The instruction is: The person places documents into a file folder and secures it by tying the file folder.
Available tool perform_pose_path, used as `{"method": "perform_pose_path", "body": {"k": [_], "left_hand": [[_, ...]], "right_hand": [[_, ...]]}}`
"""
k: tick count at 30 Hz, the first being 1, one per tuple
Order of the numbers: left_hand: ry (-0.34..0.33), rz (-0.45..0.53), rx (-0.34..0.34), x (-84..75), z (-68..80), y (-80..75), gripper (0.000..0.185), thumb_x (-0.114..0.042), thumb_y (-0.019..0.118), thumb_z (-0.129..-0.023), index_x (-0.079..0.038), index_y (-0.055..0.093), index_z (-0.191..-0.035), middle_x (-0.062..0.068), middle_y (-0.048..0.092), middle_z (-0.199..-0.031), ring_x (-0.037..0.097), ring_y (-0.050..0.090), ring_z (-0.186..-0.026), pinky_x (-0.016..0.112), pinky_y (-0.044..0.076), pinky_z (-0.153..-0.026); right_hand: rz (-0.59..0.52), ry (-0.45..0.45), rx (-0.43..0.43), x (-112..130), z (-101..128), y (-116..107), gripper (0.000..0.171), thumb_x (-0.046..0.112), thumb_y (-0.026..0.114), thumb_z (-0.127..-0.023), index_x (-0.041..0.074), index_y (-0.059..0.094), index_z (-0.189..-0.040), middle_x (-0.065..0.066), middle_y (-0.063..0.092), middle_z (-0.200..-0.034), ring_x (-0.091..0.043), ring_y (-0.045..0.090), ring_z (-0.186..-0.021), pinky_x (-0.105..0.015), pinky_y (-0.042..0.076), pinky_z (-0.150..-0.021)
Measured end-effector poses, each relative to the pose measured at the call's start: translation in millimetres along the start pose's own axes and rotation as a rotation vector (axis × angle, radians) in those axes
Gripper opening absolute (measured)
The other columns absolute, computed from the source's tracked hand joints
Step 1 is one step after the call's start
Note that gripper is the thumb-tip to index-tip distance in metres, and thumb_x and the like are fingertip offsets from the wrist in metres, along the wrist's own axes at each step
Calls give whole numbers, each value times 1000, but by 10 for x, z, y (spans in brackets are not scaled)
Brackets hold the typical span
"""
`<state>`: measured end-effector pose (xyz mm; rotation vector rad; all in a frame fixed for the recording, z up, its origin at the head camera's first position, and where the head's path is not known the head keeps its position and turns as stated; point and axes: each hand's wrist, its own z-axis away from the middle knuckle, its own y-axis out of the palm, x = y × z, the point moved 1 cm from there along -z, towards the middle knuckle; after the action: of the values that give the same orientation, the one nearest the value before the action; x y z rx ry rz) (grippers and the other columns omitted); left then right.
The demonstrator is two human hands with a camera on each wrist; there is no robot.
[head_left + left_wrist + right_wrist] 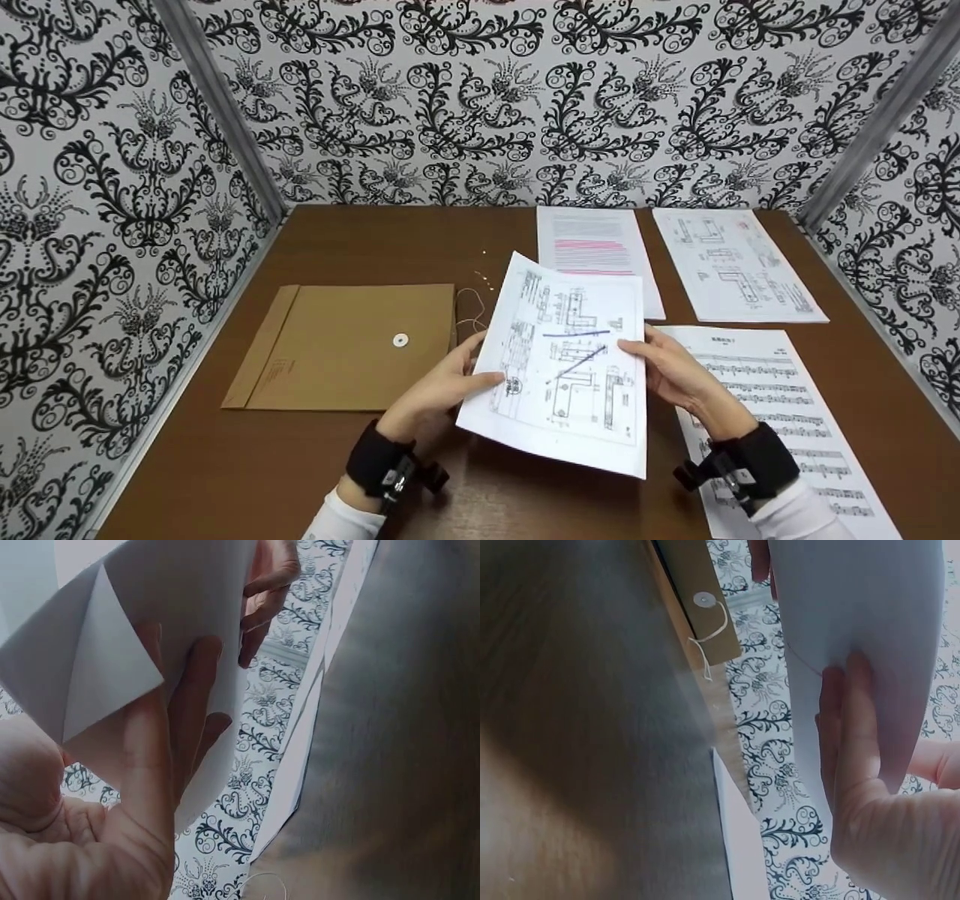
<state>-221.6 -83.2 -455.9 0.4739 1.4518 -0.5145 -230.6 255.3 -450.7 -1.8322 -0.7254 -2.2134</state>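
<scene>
A white sheet of technical drawings (559,360) with two blue pen strokes is held above the table by both hands. My left hand (448,381) pinches its left edge, thumb on the printed face and fingers behind. My right hand (679,371) pinches the right edge the same way. From the left wrist view, the paper's blank back (187,600) shows a turned-over corner flap (109,664) near the left fingers. In the right wrist view, the right fingers (855,720) lie against the back. How many sheets are held, I cannot tell.
A brown string-tie envelope (337,345) lies left on the brown table (375,240). Behind the held paper is a text page with pink highlighting (589,232). Another drawing sheet (739,262) lies at the back right, sheet music (787,420) at the front right. Patterned walls enclose the table.
</scene>
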Motion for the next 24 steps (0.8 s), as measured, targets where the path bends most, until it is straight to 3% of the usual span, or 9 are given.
{"method": "perform_pose_path", "body": {"k": [5,10,18,24], "left_hand": [[1,88,40,-3,24,-47,76,-3,58,-99,-5,15,-162,11,76,-109,13,76,-80,31,63,-68],[-26,151,75,-2,39,-115,75,-2,56,-100,-9,15,-163,3,76,-104,15,77,-81,32,64,-67],[-38,176,131,20,37,-216,75,-2,55,-100,-9,14,-163,3,75,-104,16,77,-81,32,64,-67],[-51,191,174,-22,37,-277,73,-3,55,-101,-12,17,-162,5,75,-107,17,78,-83,33,64,-67]], "right_hand": [[-11,30,-56,30,-21,-12,47,14,45,-109,1,28,-150,4,77,-112,-12,77,-98,-26,63,-80],[-8,44,-110,46,-40,-49,42,14,45,-109,3,30,-146,5,76,-108,-9,76,-95,-23,62,-77],[-46,29,-125,82,-71,-125,41,14,43,-109,3,30,-147,5,77,-106,-10,76,-94,-24,63,-73],[-84,20,-160,112,-93,-163,26,12,42,-109,10,42,-135,4,78,-101,-10,77,-89,-23,63,-70]]}}
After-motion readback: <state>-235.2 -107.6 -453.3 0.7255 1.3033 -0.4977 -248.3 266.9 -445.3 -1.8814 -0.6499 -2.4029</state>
